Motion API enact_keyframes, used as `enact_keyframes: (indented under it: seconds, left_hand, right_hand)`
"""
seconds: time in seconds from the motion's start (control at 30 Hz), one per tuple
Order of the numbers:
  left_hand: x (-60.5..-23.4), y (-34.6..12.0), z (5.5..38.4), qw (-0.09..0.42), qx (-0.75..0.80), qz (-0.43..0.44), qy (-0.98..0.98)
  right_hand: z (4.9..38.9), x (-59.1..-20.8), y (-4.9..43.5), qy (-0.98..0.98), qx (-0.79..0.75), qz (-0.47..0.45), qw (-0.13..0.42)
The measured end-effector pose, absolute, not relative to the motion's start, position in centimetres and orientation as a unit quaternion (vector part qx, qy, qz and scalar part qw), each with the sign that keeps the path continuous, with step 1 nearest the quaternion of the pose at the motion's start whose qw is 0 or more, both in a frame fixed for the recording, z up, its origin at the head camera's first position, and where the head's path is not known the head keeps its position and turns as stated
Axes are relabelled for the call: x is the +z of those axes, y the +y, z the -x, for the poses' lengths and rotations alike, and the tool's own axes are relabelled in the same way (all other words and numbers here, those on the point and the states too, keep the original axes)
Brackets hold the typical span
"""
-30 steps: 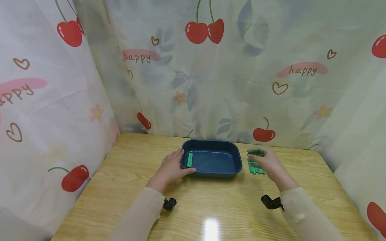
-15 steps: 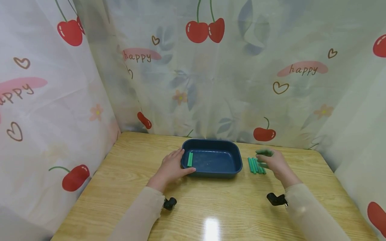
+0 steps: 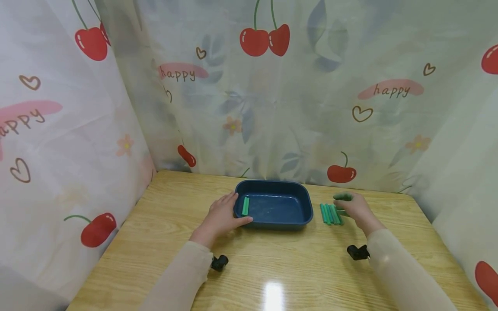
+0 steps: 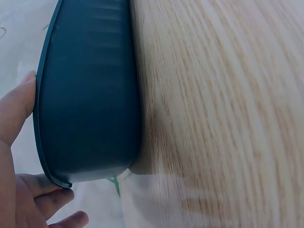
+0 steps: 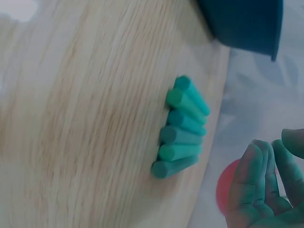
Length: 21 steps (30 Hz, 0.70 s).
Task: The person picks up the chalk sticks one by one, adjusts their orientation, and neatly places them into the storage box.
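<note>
A dark blue plastic box (image 3: 276, 209) stands on the table, with green chalk sticks (image 3: 245, 206) lying side by side at its left end. My left hand (image 3: 221, 216) holds that end, thumb and fingers spread across the rim; the left wrist view shows the thumb (image 4: 21, 99) at the rim and fingers by the corner. To the right of the box lies a row of several green chalk sticks (image 5: 178, 130). Just above their right side hovers my right hand (image 3: 355, 209), its green-stained fingers (image 5: 249, 175) loosely bent with nothing between them.
A wooden table (image 3: 249, 268) carries everything. Behind it and along its sides hangs a curtain (image 3: 272, 108) printed with cherries, hearts and words. The back edge of the table runs close behind the box and the loose chalk.
My right hand has shifted right, uncovering more of the chalk row, and slowed over the last half second. The left hand and the box have stayed in place.
</note>
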<state>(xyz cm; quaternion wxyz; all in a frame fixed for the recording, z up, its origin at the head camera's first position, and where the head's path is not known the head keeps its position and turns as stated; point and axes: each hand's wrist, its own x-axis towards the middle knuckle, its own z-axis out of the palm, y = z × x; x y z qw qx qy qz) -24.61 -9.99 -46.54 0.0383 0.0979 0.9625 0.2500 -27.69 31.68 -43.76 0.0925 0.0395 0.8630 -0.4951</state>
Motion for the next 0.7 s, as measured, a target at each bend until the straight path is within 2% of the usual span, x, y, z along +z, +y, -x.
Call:
enact_keyframes:
  seconds: [0.43, 0.7]
  left_hand:
    - [-46.6, -9.9, 24.7, 0.037, 0.247, -0.096, 0.963]
    - [-46.6, -9.9, 24.6, 0.037, 0.243, -0.098, 0.964]
  right_hand:
    - [29.1, -45.4, 33.6, 0.870, -0.473, -0.051, 0.126]
    - [29.5, -46.1, 34.2, 0.878, -0.459, -0.054, 0.125]
